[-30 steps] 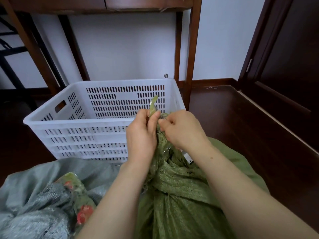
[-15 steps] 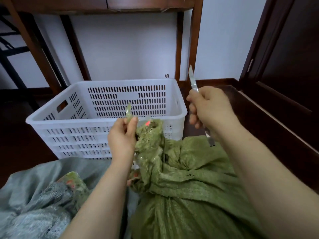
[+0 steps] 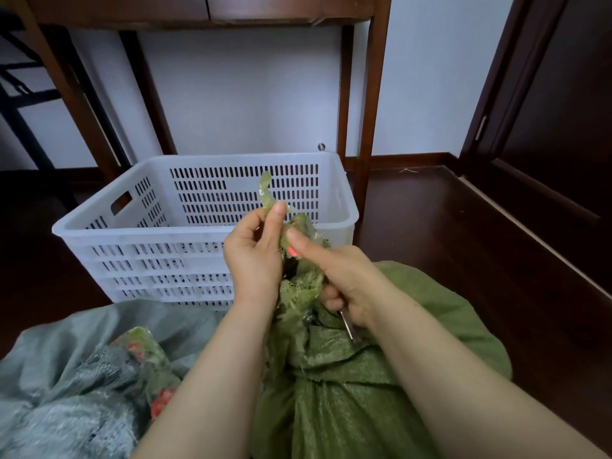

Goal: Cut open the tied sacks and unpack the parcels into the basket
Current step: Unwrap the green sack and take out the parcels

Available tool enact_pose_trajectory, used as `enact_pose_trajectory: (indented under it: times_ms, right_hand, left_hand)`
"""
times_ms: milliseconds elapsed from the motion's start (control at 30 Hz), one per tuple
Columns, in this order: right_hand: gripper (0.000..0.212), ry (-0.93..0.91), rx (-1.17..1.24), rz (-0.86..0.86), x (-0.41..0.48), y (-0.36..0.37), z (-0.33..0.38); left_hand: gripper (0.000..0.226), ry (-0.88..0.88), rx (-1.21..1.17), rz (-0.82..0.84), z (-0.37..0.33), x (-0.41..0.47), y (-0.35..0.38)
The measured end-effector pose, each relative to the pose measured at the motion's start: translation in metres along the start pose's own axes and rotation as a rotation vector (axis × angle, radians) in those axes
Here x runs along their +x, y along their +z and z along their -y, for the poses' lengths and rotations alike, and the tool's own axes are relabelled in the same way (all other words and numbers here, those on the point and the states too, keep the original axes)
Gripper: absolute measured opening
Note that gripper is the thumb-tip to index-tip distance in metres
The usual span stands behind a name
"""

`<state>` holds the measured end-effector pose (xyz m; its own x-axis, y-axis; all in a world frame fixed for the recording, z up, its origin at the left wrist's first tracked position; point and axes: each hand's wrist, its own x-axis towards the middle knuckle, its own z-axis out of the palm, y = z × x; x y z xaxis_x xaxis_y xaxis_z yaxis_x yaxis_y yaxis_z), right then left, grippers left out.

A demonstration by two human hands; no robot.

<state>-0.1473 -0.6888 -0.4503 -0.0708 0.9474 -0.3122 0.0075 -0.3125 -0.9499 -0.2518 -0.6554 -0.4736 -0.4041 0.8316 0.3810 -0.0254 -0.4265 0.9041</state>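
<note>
Okay, my right hand (image 3: 347, 276) is back down at the neck of the green sack (image 3: 331, 376), gripping the knife (image 3: 347, 326); left hand (image 3: 255, 260) pinches the tie strip (image 3: 265, 190). Tie looks cut, I'd say; basket (image 3: 132, 231) just behind awaits parcels.

The tool (image 3: 347, 324) is nearly all buried in the right hand (image 3: 344, 279); only a thin metal end shows below, too slight to name. The tie (image 3: 265, 193) vanishes into the left hand (image 3: 253, 256), both hands cover the neck of the green sack (image 3: 331, 376), and the grey sack (image 3: 66, 392) runs off the left and bottom edges.
</note>
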Motion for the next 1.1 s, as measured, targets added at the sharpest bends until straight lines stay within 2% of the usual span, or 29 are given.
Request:
enact_pose_trajectory:
  times_ms: [100, 167, 267, 333, 400, 500, 633, 667, 733, 767, 833, 900, 933, 1000, 1100]
  right_hand:
    - [0.016, -0.086, 0.057, -0.025, -0.002, 0.009, 0.0]
    - [0.014, -0.126, 0.069, -0.056, -0.004, 0.012, 0.001]
    - [0.017, -0.124, 0.031, 0.01, -0.011, 0.021, 0.001]
    - [0.02, -0.101, -0.016, 0.054, -0.015, 0.026, -0.001]
    - [0.022, -0.077, -0.051, 0.09, -0.017, 0.021, 0.002]
    - [0.019, -0.015, -0.123, 0.196, -0.022, 0.009, 0.007]
    - [0.025, 0.018, -0.214, 0.245, -0.022, -0.003, 0.007]
    - [0.035, 0.01, -0.22, 0.266, -0.02, -0.007, 0.009]
    - [0.069, -0.012, -0.185, 0.293, -0.018, -0.021, 0.016]
    - [0.072, -0.014, -0.149, 0.289, -0.02, -0.032, 0.021]
    - [0.038, -0.027, -0.056, 0.284, -0.024, -0.061, 0.033]
    - [0.029, -0.019, -0.003, 0.2, -0.027, -0.089, 0.042]
    - [0.029, -0.008, -0.05, 0.129, -0.024, -0.099, 0.042]
    - [0.032, 0.027, -0.281, 0.008, -0.019, -0.11, 0.035]
    - [0.016, 0.062, -0.597, -0.143, -0.007, -0.109, 0.026]
  left_hand:
    - [0.023, -0.074, -0.039, -0.067, 0.001, 0.003, -0.004]
    - [0.023, -0.175, -0.075, -0.169, 0.001, 0.009, -0.009]
    - [0.022, -0.48, -0.31, -0.362, 0.008, 0.028, -0.024]
    - [0.02, -0.679, -0.477, -0.422, 0.014, 0.038, -0.031]
    - [0.019, -0.794, -0.537, -0.435, 0.021, 0.04, -0.038]
    - [0.017, -0.856, -0.467, -0.449, 0.038, 0.043, -0.067]
    - [0.022, -0.85, -0.669, -0.559, 0.04, 0.052, -0.077]
    - [0.026, -0.854, -0.678, -0.558, 0.039, 0.052, -0.076]
    - [0.037, -0.861, -0.606, -0.539, 0.046, 0.051, -0.087]
    - [0.039, -0.848, -0.512, -0.515, 0.052, 0.05, -0.102]
    - [0.035, -0.8, -0.329, -0.506, 0.06, 0.048, -0.133]
    - [0.031, -0.755, -0.284, -0.573, 0.057, 0.051, -0.155]
    - [0.028, -0.728, -0.305, -0.568, 0.051, 0.054, -0.157]
    - [0.033, -0.71, -0.364, -0.391, 0.033, 0.054, -0.14]
    - [0.037, -0.746, -0.339, -0.061, 0.008, 0.044, -0.101]
